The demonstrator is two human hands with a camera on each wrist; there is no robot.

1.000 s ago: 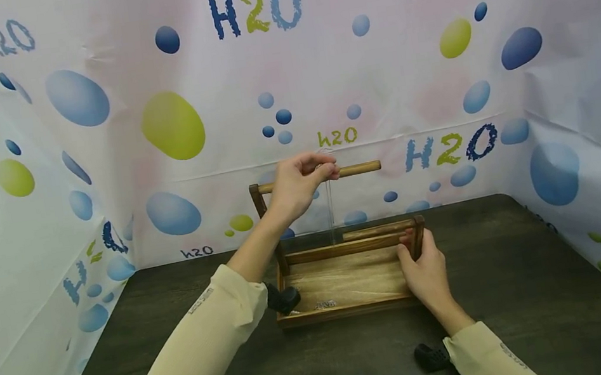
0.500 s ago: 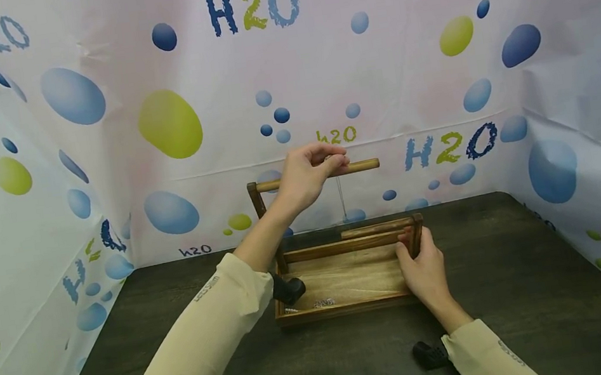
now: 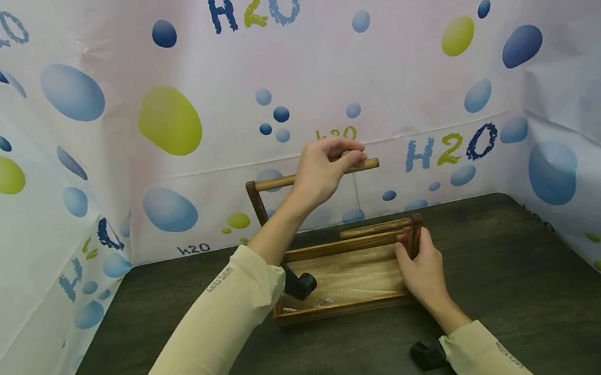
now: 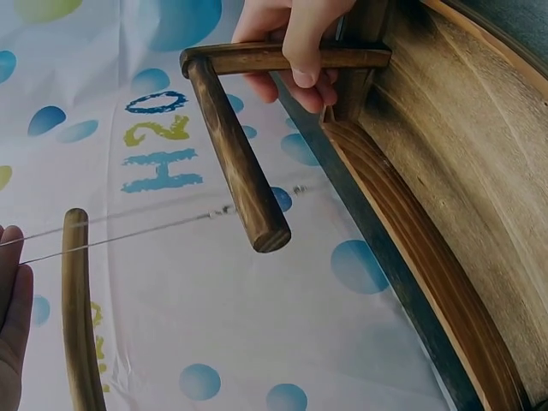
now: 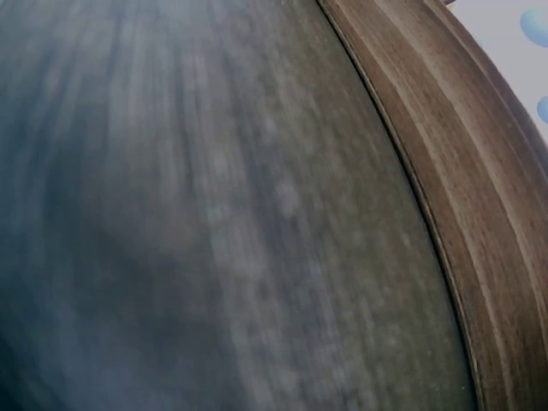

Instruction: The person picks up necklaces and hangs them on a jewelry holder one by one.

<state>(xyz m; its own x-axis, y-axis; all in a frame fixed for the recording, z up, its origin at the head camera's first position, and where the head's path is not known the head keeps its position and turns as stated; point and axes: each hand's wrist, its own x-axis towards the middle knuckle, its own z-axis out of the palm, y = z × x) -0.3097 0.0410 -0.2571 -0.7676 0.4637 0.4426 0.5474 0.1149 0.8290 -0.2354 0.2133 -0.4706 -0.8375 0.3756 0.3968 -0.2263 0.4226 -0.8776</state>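
Observation:
A wooden jewelry stand (image 3: 346, 310) has a tray base, a tall upper bar (image 3: 279, 182) and a lower bar (image 3: 375, 229). My left hand (image 3: 326, 168), by the upper bar's free end, pinches a thin silver necklace (image 3: 357, 191) that hangs down in two strands. In the left wrist view, its fingers (image 4: 12, 325) show at the left edge, and the strands pass the upper bar; small fittings end them near the lower bar. Whether the necklace touches the upper bar, I cannot tell. My right hand (image 3: 423, 263) grips the short right post of the stand.
Small silver jewelry (image 3: 322, 303) lies in the tray's front left part. The stand rests on a dark table (image 3: 348, 360), with a patterned sheet (image 3: 405, 70) behind and at the sides. A black wrist camera (image 3: 299, 285) hangs over the tray's left side.
My left hand has moved right along the upper bar toward its free end, carrying the necklace. My right hand keeps its grip on the post, and the stand stays nearly in place.

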